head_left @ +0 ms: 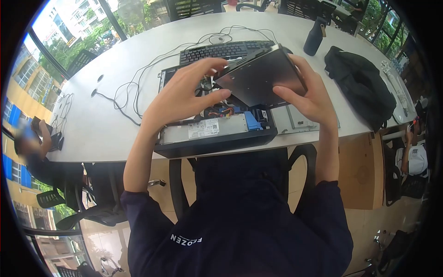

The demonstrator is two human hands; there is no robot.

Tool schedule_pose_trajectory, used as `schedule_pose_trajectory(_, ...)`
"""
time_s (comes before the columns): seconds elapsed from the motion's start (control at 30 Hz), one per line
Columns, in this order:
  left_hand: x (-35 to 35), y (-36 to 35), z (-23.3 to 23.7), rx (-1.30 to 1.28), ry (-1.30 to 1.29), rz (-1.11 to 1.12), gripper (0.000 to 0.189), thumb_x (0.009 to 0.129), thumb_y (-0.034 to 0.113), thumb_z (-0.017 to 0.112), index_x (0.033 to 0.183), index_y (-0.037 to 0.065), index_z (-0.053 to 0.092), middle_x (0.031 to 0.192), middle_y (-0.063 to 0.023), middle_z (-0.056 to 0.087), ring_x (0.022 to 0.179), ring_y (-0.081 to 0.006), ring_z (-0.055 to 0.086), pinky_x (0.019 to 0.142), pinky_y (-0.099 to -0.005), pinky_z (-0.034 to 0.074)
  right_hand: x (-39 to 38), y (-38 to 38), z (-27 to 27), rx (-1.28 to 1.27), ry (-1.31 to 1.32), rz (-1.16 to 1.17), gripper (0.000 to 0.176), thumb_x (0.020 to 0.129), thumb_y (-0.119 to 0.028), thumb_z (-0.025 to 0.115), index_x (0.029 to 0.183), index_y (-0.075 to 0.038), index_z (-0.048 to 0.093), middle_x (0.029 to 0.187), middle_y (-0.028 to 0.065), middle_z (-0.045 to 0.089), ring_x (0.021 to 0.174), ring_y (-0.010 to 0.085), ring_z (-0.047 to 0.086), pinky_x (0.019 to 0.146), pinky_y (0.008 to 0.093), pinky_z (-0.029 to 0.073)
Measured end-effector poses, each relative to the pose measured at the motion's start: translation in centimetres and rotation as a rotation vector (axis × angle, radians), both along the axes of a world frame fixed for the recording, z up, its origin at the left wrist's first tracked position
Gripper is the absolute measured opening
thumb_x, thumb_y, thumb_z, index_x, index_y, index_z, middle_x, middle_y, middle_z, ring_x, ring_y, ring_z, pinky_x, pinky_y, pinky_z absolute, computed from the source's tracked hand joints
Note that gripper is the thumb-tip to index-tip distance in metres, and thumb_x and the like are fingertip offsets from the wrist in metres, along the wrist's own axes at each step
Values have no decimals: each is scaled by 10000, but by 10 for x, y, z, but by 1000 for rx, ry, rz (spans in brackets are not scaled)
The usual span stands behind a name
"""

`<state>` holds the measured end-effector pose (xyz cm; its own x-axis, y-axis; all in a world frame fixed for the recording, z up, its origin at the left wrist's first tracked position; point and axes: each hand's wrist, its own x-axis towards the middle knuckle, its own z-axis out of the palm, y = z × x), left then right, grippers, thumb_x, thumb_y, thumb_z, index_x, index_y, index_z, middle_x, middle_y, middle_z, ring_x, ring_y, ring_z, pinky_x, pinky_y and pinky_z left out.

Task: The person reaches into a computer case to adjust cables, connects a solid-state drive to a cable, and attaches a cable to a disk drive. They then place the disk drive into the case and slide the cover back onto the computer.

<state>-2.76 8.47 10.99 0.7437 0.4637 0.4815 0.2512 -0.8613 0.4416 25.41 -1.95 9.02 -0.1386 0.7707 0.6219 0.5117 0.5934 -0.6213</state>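
Above an opened desktop computer case (207, 142), a dark metal drive-like box (260, 78) is held tilted. My right hand (307, 94) grips its right side, with the thumb on the flat face and the fingers behind the edge. At its left corner is my left hand (191, 90), thumb and fingers apart; whether the thumb tip touches the box cannot be made out. Inside the case are a silver power supply (203, 129) with a white label, coloured wires and a blue plastic part (253, 121). My left hand hides part of the case.
A black keyboard (203, 54) and loose cables lie behind the case. A metal panel (295, 121) is right of it. Further right are a dark bottle (314, 38) and a black bag (360, 87). People sit at the far left and far right.
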Motion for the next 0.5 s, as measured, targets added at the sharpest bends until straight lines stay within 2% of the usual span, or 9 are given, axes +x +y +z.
schedule_pose_trajectory(0.03, 4, 6, 5, -108, 50, -63, 411, 902, 194, 757, 1244, 3, 634, 1076, -140, 747, 991, -253, 701, 937, -368, 520, 2, 11, 5, 16, -25, -3, 533, 882, -107, 776, 1360, -31, 553, 1012, 128, 752, 921, 191, 730, 855, 311, 548)
schedule_pose_trajectory(0.13, 7, 24, 7, -219, 159, -9, 345, 916, 188, 746, 1190, -8, 671, 938, -127, 763, 866, -236, 713, 878, -361, 525, 7, 30, 25, 23, -144, -17, 480, 870, -94, 785, 1304, -24, 593, 984, 131, 749, 906, 210, 730, 855, 324, 552)
schedule_pose_trajectory(0.17, 8, 22, 10, -174, 183, 49, 323, 903, 148, 743, 1189, 3, 699, 861, -125, 750, 762, -234, 693, 813, -364, 517, 8, 39, 24, 113, -166, -56, 475, 837, -81, 808, 1276, -53, 627, 1059, 117, 727, 957, 232, 715, 864, 334, 551)
schedule_pose_trajectory(0.2, 8, 22, 7, -173, 186, 45, 323, 903, 148, 743, 1189, 3, 699, 861, -125, 750, 762, -234, 693, 813, -364, 517, 10, 50, 22, 113, -164, -60, 475, 837, -81, 808, 1276, -53, 627, 1059, 117, 727, 957, 232, 715, 864, 334, 551)
schedule_pose_trajectory(0.27, 10, 22, -7, 161, -21, 36, 391, 874, 113, 752, 1255, 41, 695, 850, -133, 737, 721, -242, 670, 799, -376, 501, 14, 73, 17, 341, -219, -20, 503, 791, -85, 842, 1258, -119, 658, 1144, 86, 692, 1009, 242, 685, 856, 338, 545)
schedule_pose_trajectory(0.3, 11, 21, -13, 245, -32, 83, 464, 850, 86, 754, 1308, 79, 686, 805, -112, 705, 723, -260, 646, 827, -386, 494, 13, 79, 16, 401, -222, -55, 430, 744, -79, 862, 1141, -157, 719, 1178, 67, 657, 1015, 236, 661, 821, 333, 535)
schedule_pose_trajectory(0.33, 11, 17, -17, 253, -33, 80, 464, 850, 86, 754, 1308, 79, 686, 805, -112, 705, 723, -260, 646, 827, -386, 494, 14, 80, 13, 408, -223, -59, 430, 744, -79, 862, 1141, -157, 719, 1178, 67, 657, 1015, 236, 661, 821, 333, 535)
schedule_pose_trajectory(0.4, 14, 8, -23, 399, 36, 253, 483, 851, 80, 750, 1329, 95, 680, 784, -99, 664, 739, -262, 628, 842, -406, 488, 14, 86, 6, 463, -408, -338, 322, 722, -70, 862, 1015, -153, 757, 1127, 46, 657, 946, 208, 655, 778, 340, 529)
schedule_pose_trajectory(0.5, 12, 12, -20, 337, 117, 248, 485, 869, 120, 746, 1348, 103, 672, 778, -88, 630, 759, -280, 614, 811, -402, 493, 21, 103, -20, 425, -424, -304, 328, 710, -90, 864, 1017, -165, 776, 990, 20, 683, 875, 194, 668, 742, 343, 528)
